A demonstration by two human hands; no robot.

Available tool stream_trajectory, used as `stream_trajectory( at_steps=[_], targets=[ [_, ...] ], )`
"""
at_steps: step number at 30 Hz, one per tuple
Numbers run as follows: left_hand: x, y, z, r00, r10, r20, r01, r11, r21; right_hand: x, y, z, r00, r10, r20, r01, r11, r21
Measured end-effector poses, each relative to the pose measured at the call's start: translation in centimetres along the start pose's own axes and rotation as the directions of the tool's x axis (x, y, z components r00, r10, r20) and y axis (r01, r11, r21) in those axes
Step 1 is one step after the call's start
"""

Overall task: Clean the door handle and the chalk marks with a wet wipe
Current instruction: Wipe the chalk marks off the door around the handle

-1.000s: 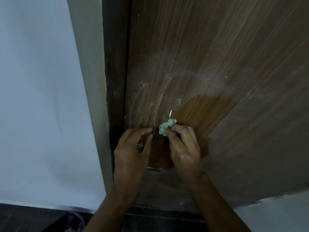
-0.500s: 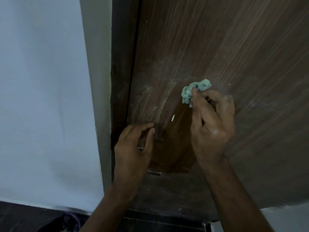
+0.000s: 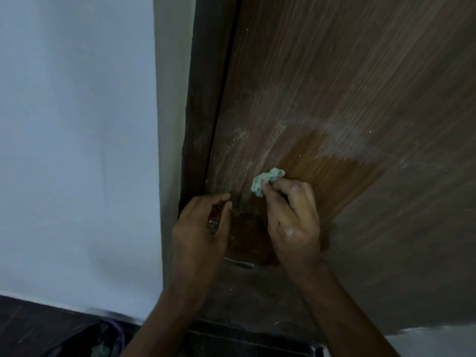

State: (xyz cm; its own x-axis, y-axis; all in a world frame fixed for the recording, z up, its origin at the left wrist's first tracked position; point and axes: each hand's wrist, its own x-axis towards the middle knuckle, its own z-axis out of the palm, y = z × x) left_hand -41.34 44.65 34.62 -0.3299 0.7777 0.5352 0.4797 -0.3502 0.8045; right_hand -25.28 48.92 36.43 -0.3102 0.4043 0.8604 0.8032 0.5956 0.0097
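A brown wooden door [image 3: 360, 86] fills the right of the view. Pale chalk marks [image 3: 257, 155] streak it above my hands, and a darker wet patch [image 3: 334, 176] spreads to the right of them. My right hand [image 3: 291, 217] pinches a crumpled pale green wet wipe [image 3: 266, 180] against the door at the lower edge of the chalk. My left hand [image 3: 201, 230] grips the metal door handle [image 3: 213, 225], which is mostly hidden under its fingers. A small metal piece [image 3: 238, 262] shows on the door below the hands.
The dark door frame [image 3: 203, 119] runs up the door's left edge, with a pale wall [image 3: 77, 150] to its left. Dark floor [image 3: 38, 331] lies at the bottom, with a dark bag-like object [image 3: 103, 341] on it.
My right hand swept the wipe up and right across the door, then came back down left to the chalk streaks. The wet patch has grown. My left hand stayed on the handle.
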Motion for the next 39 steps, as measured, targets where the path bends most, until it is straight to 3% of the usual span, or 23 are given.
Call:
stream_trajectory(
  at_steps=[4,6,12,17,20,23,27,34,39],
  targets=[
    [0.0,-0.2,-0.2,1.0,0.001,-0.006,-0.001,1.0,-0.026,-3.7,-0.8,0.8,0.95,-0.06,0.307,0.067,0.998,-0.012],
    [-0.1,-0.4,-0.2,1.0,-0.003,-0.017,0.003,1.0,-0.025,-4.8,-0.8,0.7,0.931,-0.048,0.363,0.054,0.999,-0.007],
    [-0.3,-1.1,-0.1,0.999,0.009,-0.038,-0.01,1.0,-0.007,-2.8,-0.4,0.7,0.995,0.028,0.098,-0.027,1.0,-0.012],
    [0.0,-0.7,0.2,0.998,0.007,-0.068,-0.009,0.999,-0.035,-7.3,0.0,0.8,0.932,-0.033,0.36,0.053,0.998,-0.043],
    [-0.3,-1.0,0.1,0.998,-0.023,-0.051,0.023,1.0,-0.004,-6.5,-0.1,0.9,0.962,0.038,0.27,-0.03,0.999,-0.034],
    [-0.9,-1.5,-0.3,0.984,-0.169,-0.063,0.174,0.982,0.071,-4.8,-0.7,1.3,0.989,0.072,0.129,-0.07,0.997,-0.021],
    [-1.3,-2.1,-0.4,0.955,-0.271,-0.12,0.286,0.948,0.139,-5.0,-2.6,3.2,0.969,-0.027,0.245,0.035,0.999,-0.026],
    [-2.5,-2.6,-1.5,0.968,-0.233,-0.095,0.248,0.951,0.187,-6.7,-2.8,3.0,0.982,0.06,0.177,-0.021,0.977,-0.213],
    [-2.6,-3.2,-1.9,0.979,-0.172,-0.106,0.187,0.97,0.156,-3.1,-5.3,6.3,0.966,-0.124,0.227,0.153,0.981,-0.116]
  ],
)
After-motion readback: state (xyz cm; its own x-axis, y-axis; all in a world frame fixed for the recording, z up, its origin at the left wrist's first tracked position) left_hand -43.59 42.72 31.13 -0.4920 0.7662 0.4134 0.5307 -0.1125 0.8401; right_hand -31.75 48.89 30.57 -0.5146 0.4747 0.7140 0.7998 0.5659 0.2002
